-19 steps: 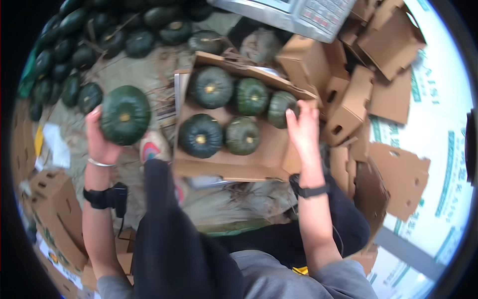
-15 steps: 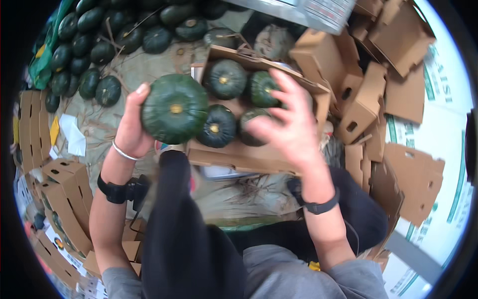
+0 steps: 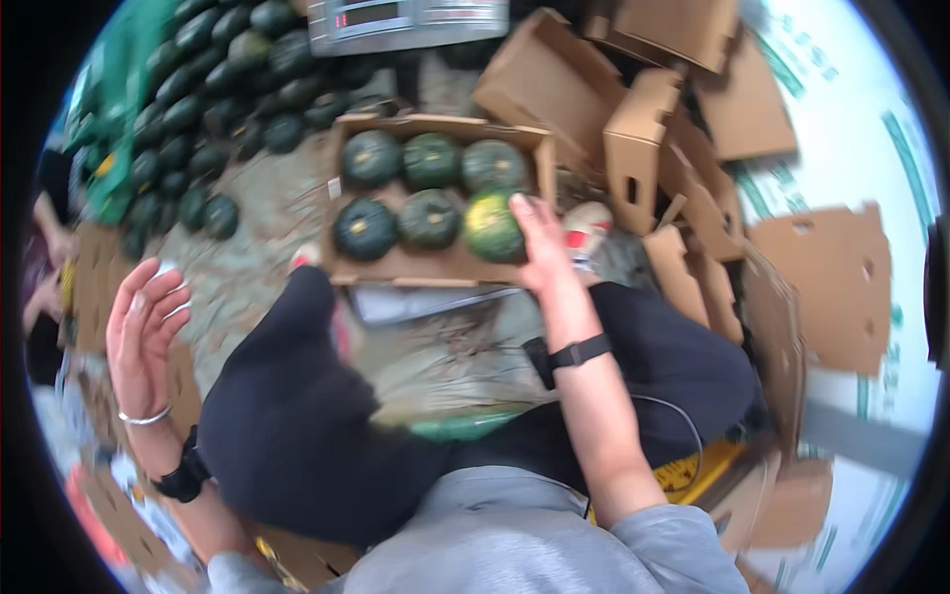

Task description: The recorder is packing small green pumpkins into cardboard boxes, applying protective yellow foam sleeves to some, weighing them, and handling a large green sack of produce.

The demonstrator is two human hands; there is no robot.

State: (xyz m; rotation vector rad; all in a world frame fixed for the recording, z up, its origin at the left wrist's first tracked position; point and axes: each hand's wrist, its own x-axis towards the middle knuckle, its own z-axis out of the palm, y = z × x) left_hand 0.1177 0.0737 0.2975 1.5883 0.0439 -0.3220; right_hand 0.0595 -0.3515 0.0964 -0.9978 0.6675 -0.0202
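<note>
A cardboard box (image 3: 346,273) on a metal frame in front of me holds two rows of three round green kabocha squashes. My right hand (image 3: 537,241) grips the right side of the near-right squash (image 3: 492,228), which has a yellow patch on its skin. Beside it in the near row sit a mid-green squash (image 3: 428,219) and a dark squash (image 3: 366,229). Raised at the far left, away from the box, my left hand (image 3: 143,332) is open and empty, fingers apart.
A digital scale (image 3: 406,25) stands beyond the box. Many dark squashes (image 3: 233,84) are heaped at the far left beside green netting (image 3: 119,148). Empty cardboard boxes (image 3: 554,89) crowd the right. Another person's arm (image 3: 51,228) shows at the left edge.
The squash my left hand held has left it, and that hand has moved left. My right hand, open over the box before, now grips the yellow-patched squash. The view has shifted.
</note>
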